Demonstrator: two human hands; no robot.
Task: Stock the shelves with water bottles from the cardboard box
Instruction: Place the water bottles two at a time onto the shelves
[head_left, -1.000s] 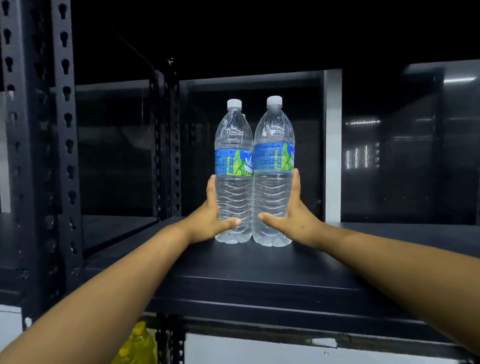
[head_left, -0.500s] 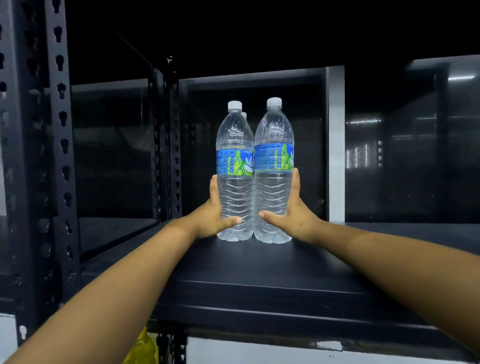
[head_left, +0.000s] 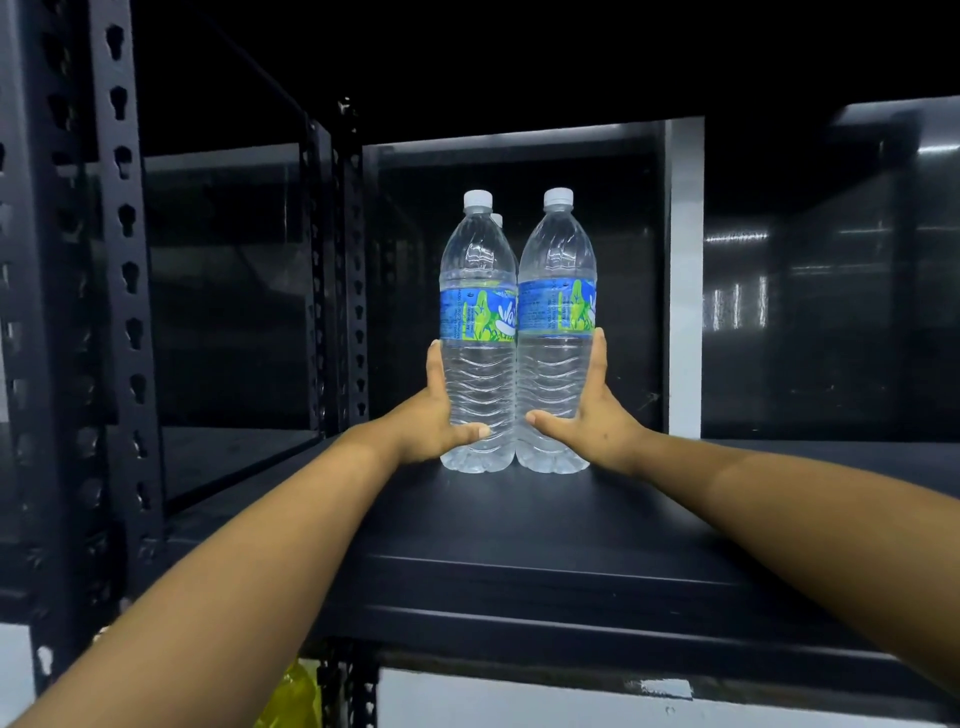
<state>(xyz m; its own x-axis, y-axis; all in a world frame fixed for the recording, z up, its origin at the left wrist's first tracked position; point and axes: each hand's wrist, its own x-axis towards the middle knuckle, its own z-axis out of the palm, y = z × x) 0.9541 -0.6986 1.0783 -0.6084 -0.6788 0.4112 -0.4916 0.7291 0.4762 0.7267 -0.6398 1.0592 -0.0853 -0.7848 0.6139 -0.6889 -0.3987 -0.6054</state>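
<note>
On my feed, item one: a black metal shelf board (head_left: 519, 535) carrying two clear plastic water bottles with white caps and blue-and-green labels, both upright, standing side by side and touching along their flanks, set well back from the board's front edge. I log the left clear bottle (head_left: 478, 364) and the right clear bottle (head_left: 557, 364) separately. Item two: the left hand (head_left: 441, 415), fingers laid up the outer side of the left clear bottle, thumb hooked across its lower front, so it holds that bottle. Item three: the right hand (head_left: 592, 421), mirrored on the right clear bottle, fingers up the outer side reaching the label's lower edge, thumb across the lower front, holding it likewise. Item four: a third white cap (head_left: 498, 220) peeking out just behind the left bottle's neck; the rest of that bottle is hidden. Item five: a black perforated steel upright (head_left: 124, 312) at the left of frame, with a second pair of uprights further back. Item six: a yellow plastic object (head_left: 291, 699) below the board, near the bottom edge, too cut off for me to identify.
</note>
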